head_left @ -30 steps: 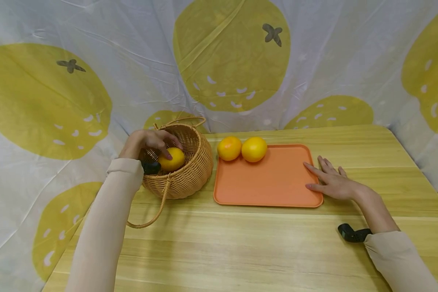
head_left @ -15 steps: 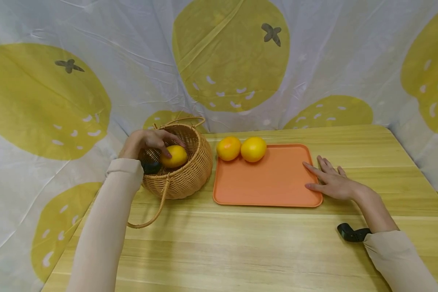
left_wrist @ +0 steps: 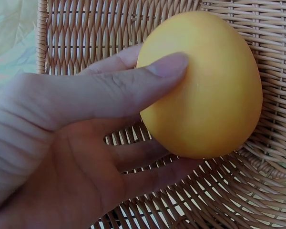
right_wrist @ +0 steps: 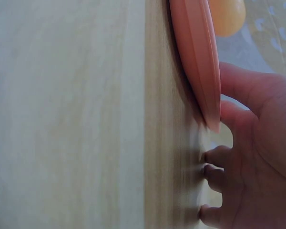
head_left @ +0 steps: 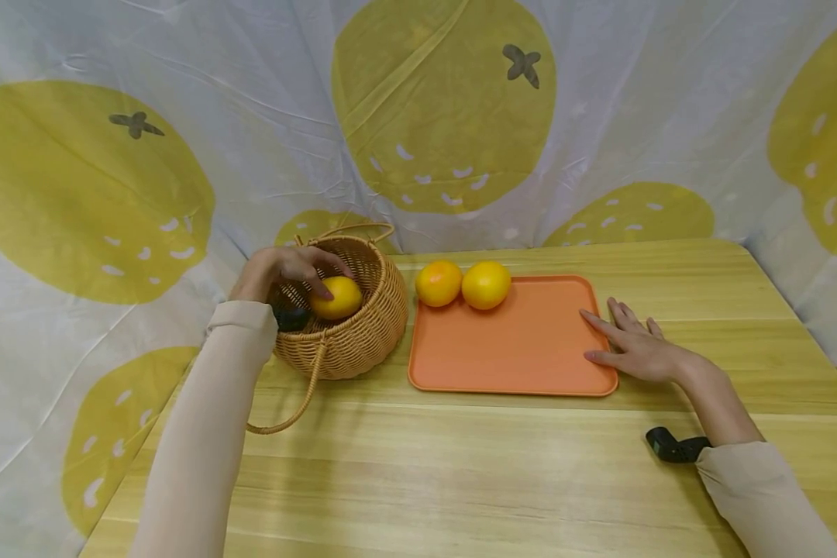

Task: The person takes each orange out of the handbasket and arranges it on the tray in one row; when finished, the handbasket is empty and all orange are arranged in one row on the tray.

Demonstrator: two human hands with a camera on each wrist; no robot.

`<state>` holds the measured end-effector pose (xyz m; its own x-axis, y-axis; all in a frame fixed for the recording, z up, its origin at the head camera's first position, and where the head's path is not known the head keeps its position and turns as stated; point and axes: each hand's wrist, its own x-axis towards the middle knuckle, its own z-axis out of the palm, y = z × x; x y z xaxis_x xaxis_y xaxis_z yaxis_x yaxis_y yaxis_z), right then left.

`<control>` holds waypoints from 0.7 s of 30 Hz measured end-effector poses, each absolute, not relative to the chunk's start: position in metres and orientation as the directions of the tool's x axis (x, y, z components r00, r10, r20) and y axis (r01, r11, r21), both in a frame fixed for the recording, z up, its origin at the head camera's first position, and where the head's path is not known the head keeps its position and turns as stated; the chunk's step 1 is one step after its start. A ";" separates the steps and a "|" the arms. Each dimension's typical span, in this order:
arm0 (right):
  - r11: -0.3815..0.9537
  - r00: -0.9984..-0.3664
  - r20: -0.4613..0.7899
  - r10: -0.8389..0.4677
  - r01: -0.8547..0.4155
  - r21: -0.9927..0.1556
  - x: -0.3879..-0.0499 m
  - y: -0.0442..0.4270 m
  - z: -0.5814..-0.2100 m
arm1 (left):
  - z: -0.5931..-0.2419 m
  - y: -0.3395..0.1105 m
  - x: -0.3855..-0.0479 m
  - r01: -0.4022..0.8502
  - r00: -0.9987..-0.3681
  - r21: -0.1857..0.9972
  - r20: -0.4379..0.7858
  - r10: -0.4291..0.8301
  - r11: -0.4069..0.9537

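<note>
Inside the wicker basket [head_left: 370,333], my left hand [head_left: 296,267] holds a smooth yellow orange [head_left: 342,301]. In the left wrist view, the thumb presses the near side of the orange [left_wrist: 214,90], while the other fingers reach behind and under it. Two more oranges lie side by side at the far left corner of the coral tray [head_left: 509,349]: a left orange [head_left: 438,284] and a right orange [head_left: 487,285]. With fingers spread and straight, my right hand [head_left: 638,349] touches the tray's right rim, its thumb and forefinger on the edge and the remaining fingertips on the table.
The basket stands left of the tray on a wooden table [head_left: 446,465]. One basket handle [head_left: 307,403] hangs down toward the front, and the other rises at the back. A fruit-patterned cloth [head_left: 272,116] hangs behind the table. Each wrist carries a black camera [head_left: 673,446].
Within the basket, the orange in my left hand has shifted slightly right and away from me. My right hand and the tray have stayed in place.
</note>
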<state>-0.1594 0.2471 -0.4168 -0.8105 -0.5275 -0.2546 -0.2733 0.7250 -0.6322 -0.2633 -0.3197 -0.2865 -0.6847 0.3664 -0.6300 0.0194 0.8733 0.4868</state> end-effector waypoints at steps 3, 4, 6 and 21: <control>0.726 -0.811 -0.255 -0.526 -0.273 -0.631 -0.160 0.247 -0.417 | -0.288 -0.320 -0.265 0.021 -0.675 0.480 -0.640 0.367 0.877; 0.726 -0.811 -0.254 -0.526 -0.273 -0.631 -0.160 0.247 -0.418 | -0.288 -0.321 -0.265 0.017 -0.672 0.481 -0.644 0.366 0.876; 0.725 -0.811 -0.254 -0.527 -0.274 -0.632 -0.160 0.247 -0.418 | -0.289 -0.321 -0.265 0.001 -0.668 0.490 -0.648 0.365 0.872; 0.723 -0.811 -0.253 -0.527 -0.272 -0.635 -0.160 0.247 -0.417 | -0.296 -0.316 -0.266 0.021 -0.666 0.523 -0.628 0.402 0.852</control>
